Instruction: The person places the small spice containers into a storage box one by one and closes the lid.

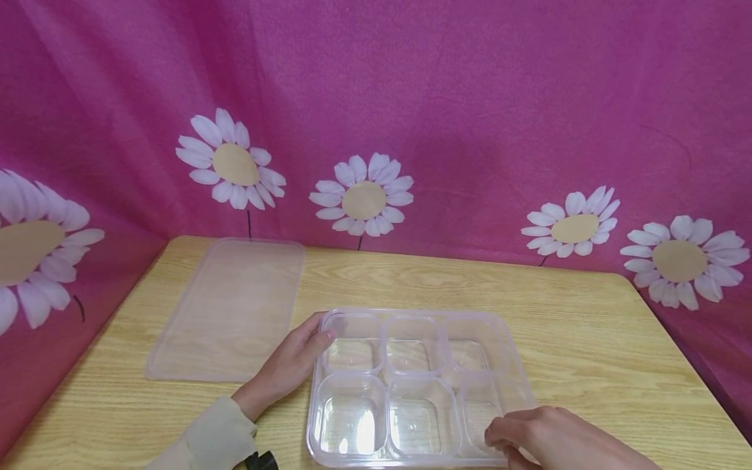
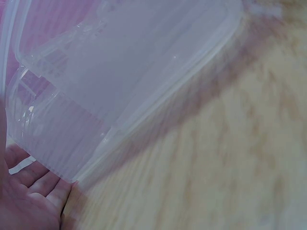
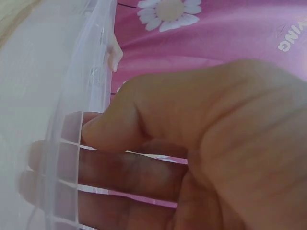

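Note:
A clear plastic box [image 1: 420,380] with several square compartments lies near the front of the table, with nothing visible inside. My left hand [image 1: 288,362] holds its left side near the far corner, the thumb over the rim. In the left wrist view, the fingers [image 2: 45,183] bend against the lower edge of the box's translucent wall [image 2: 124,62]. At the near right corner, my right hand [image 1: 552,434] pinches the box rim. The right wrist view shows the thumb [image 3: 108,127] on one side of the ribbed rim [image 3: 70,163] and fingertips behind the plastic.
A flat translucent lid [image 1: 235,307] lies on the wooden table [image 1: 576,326], left of the box. Behind the table hangs a pink cloth [image 1: 458,117] printed with white daisies, and it also closes off both sides. A small black object [image 1: 261,461] shows below the left sleeve [image 1: 214,434].

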Demonstrator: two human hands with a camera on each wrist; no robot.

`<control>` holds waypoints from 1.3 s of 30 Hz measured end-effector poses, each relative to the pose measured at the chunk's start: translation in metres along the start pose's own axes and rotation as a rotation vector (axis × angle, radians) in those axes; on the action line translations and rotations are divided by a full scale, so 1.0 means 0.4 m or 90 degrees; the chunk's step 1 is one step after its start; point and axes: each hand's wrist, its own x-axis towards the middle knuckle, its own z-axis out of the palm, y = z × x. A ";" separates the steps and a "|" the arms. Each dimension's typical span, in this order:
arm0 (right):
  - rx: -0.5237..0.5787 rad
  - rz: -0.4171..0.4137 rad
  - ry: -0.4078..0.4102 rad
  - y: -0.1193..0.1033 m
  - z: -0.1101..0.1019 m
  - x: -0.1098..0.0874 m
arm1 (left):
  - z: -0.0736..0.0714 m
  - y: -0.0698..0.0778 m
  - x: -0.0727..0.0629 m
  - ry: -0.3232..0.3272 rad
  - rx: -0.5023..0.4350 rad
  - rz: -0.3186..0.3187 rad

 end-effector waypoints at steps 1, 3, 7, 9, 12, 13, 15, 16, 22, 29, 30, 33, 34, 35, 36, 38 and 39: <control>0.001 -0.003 0.001 -0.001 -0.001 0.001 | 0.000 0.000 0.000 0.000 0.000 0.001; 0.010 0.006 -0.004 -0.003 -0.002 0.001 | -0.001 0.000 -0.001 -0.001 0.001 0.003; 0.041 0.046 -0.030 -0.005 -0.005 -0.001 | -0.001 -0.001 -0.001 -0.002 -0.001 -0.003; 0.046 0.047 -0.035 -0.005 -0.005 -0.001 | -0.001 -0.002 -0.001 -0.002 0.000 -0.003; 0.035 0.025 -0.026 -0.003 -0.005 -0.001 | -0.002 -0.001 -0.001 0.000 0.001 -0.001; 0.032 0.020 -0.024 -0.002 -0.005 -0.001 | -0.002 -0.001 -0.001 0.000 0.002 0.000; 0.029 0.013 -0.020 0.000 -0.004 -0.002 | -0.002 0.000 -0.001 0.001 0.003 0.001; 0.028 0.010 -0.018 0.001 -0.004 -0.002 | -0.002 0.000 -0.001 0.002 0.003 0.001; 0.039 0.005 -0.009 0.000 -0.004 -0.004 | -0.001 0.001 -0.001 0.005 0.004 -0.001; 0.067 0.033 -0.031 -0.003 -0.010 -0.004 | 0.000 0.000 -0.001 0.000 0.000 -0.007; 0.067 0.036 -0.028 -0.002 -0.012 -0.004 | 0.000 0.000 -0.001 0.000 0.000 -0.009; 0.021 -0.032 0.039 0.001 -0.012 -0.001 | -0.001 0.000 -0.001 0.001 0.001 -0.012; -0.004 -0.061 0.074 0.002 -0.011 -0.001 | -0.001 0.000 -0.001 0.001 0.002 -0.011; -0.026 -0.083 0.110 0.002 -0.011 -0.001 | -0.001 0.001 -0.001 0.001 0.003 -0.011; -0.054 -0.108 0.149 0.003 -0.011 -0.001 | -0.001 0.001 -0.001 0.003 0.004 -0.010; -0.097 -0.129 0.209 0.003 -0.011 -0.003 | -0.001 0.001 -0.001 0.004 0.008 -0.011; -0.103 -0.121 0.223 0.003 -0.012 -0.005 | -0.001 0.002 -0.001 0.005 0.009 -0.012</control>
